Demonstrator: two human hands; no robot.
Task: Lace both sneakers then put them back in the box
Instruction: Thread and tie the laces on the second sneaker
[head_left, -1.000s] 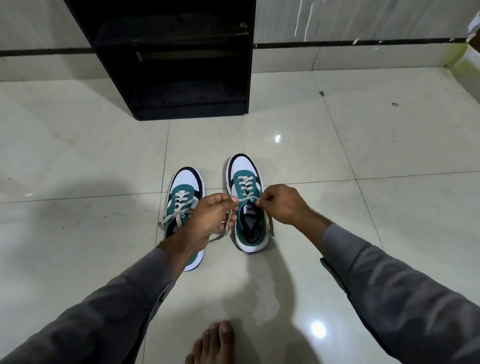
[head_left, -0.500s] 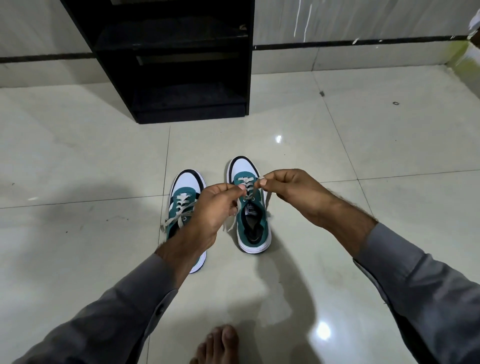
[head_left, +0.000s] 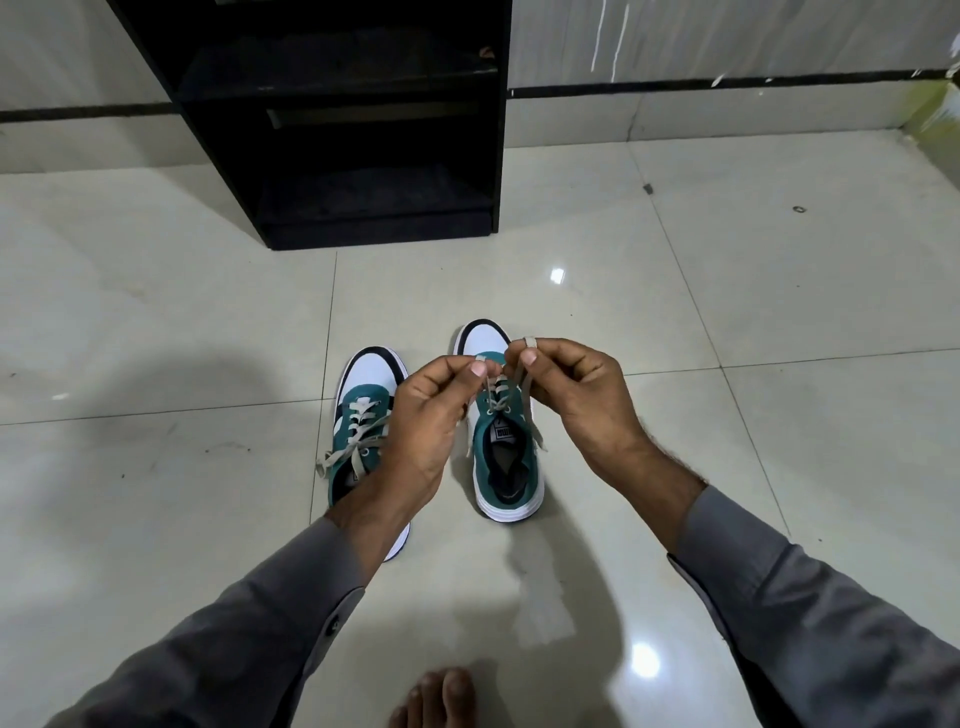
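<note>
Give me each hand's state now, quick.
Left hand: closed, pinching one end of the right sneaker's lace.
Right hand: closed, pinching the other end.

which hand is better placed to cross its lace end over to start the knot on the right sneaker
Right, marginally. The right hand pinches its lace end higher, with the tip showing clear; the left hand holds lower above the right sneaker.
</note>
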